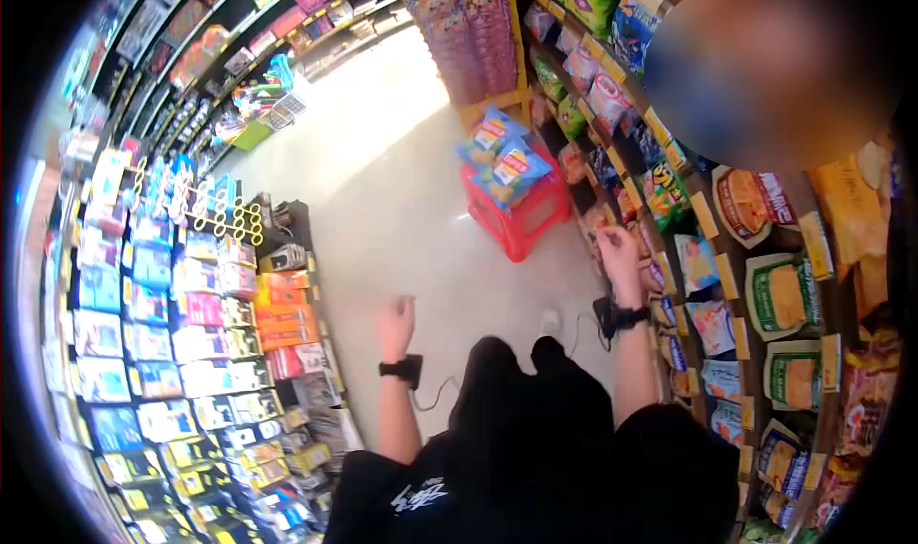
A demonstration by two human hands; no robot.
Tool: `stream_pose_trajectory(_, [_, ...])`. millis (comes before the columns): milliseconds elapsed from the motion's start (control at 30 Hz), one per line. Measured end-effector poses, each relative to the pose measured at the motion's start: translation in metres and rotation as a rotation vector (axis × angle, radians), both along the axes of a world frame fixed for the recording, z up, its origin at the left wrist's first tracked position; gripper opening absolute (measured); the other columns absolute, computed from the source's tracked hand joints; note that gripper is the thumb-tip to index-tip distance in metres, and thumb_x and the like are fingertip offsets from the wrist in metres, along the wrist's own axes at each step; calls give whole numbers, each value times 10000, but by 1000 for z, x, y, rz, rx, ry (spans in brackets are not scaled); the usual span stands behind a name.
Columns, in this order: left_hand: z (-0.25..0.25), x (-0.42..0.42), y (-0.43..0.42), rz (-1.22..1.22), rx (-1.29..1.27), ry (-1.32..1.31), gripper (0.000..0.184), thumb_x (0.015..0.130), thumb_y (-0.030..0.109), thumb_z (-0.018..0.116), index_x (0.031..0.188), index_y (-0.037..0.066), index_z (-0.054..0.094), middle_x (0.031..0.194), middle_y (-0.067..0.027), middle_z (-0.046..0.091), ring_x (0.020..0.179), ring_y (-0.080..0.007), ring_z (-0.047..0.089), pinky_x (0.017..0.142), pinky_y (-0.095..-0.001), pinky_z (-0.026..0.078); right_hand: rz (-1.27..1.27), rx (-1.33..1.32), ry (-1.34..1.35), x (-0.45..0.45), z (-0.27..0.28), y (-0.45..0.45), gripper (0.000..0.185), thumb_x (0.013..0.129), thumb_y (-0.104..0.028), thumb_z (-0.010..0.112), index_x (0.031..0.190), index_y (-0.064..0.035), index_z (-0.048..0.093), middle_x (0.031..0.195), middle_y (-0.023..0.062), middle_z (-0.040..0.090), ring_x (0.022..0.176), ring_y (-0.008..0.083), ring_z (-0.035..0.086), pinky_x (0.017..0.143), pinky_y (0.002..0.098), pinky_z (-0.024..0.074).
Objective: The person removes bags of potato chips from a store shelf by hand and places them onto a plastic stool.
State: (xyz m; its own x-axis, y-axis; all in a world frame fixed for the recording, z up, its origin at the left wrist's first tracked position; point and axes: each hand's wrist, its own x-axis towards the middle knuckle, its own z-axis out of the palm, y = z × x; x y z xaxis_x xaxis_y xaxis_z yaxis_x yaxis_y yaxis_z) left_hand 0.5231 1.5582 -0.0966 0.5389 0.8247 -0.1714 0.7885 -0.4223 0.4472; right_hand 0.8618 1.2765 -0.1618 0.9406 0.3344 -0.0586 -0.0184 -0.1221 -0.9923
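1. Right hand (620, 257): at the snack shelf (708, 221), near the small packs (652, 274). Fingers bent toward thumb; can't tell if anything is pinched.
2. Left hand (396, 328): over the floor (378, 200), apart from both shelves. Fingers curled, blurred; nothing seen in it, but can't confirm it's empty.
3. Blue bags (519, 168): on the red stool (516, 230), beside the snack shelf, ahead of both hands. Neither hand touches them.
4. Reach tip: packs sit close together, so fingertips should go in narrow. Keep the right strap (629, 317) off the shelf edge.
5. Handling: packs look soft; a light hold at edge or seam beats squeezing the middle.
6. Footing: stool is close ahead; keep knees and feet off it so the bags don't slide.
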Motion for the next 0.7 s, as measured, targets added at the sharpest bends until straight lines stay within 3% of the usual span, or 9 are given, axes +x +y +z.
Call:
stream_pose_trajectory(167, [-57,71,39,-45,-184,-164,370,874,339,514,996,21,659,895,-225,649,910,-367,624,793,-426,482,97,-62,52,49,-10,49,138,833,-151,617,835,-13,628,674,26,621,554,90,580,493,238,433])
stream_pose_trajectory(300, [-90,132,78,-113,-107,-67,341,859,310,533,967,17,670,879,-222,653,892,-366,630,785,-414,488,67,-120,227,81,-42,85,123,831,-127,604,831,-7,633,704,47,640,547,116,603,494,237,455])
stream_pose_trajectory(400, [-127,182,110,-126,-251,-82,302,840,264,535,923,18,690,847,-230,654,864,-366,637,781,-409,497,203,-213,300,107,-76,116,125,800,-134,621,835,-15,640,728,79,653,650,178,634,593,290,490])
stream_pose_trajectory(433, [-136,199,122,-176,-243,-70,300,837,253,531,937,16,685,852,-235,651,864,-371,636,780,-410,498,195,-303,190,119,-94,126,133,785,-142,625,837,-20,644,743,89,656,699,201,634,644,313,488])
stream_pose_trajectory(500, [-162,227,144,-269,-231,-50,301,829,233,524,965,11,676,863,-247,646,864,-379,634,779,-414,499,159,-431,69,140,-150,146,156,757,-161,631,844,-34,654,797,110,660,807,245,621,747,356,471])
stream_pose_trajectory(567, [-195,243,156,-184,-362,-118,312,825,225,517,999,9,661,865,-247,646,846,-371,639,765,-409,503,105,-507,67,148,-204,158,186,729,-182,632,856,-51,666,874,132,662,926,289,597,852,396,442])
stream_pose_trajectory(633, [-241,282,186,-112,-430,-179,330,822,220,514,1042,11,643,863,-241,649,827,-364,641,750,-404,507,21,-553,-19,174,-222,188,188,731,-185,627,860,-56,670,910,137,658,935,294,597,841,392,451])
stream_pose_trajectory(700, [-292,295,199,-72,-481,-159,358,819,220,513,1095,19,621,858,-230,653,808,-356,641,733,-398,509,-11,-600,97,181,-223,208,213,731,-172,639,901,-44,664,943,136,652,969,280,592,843,376,455])
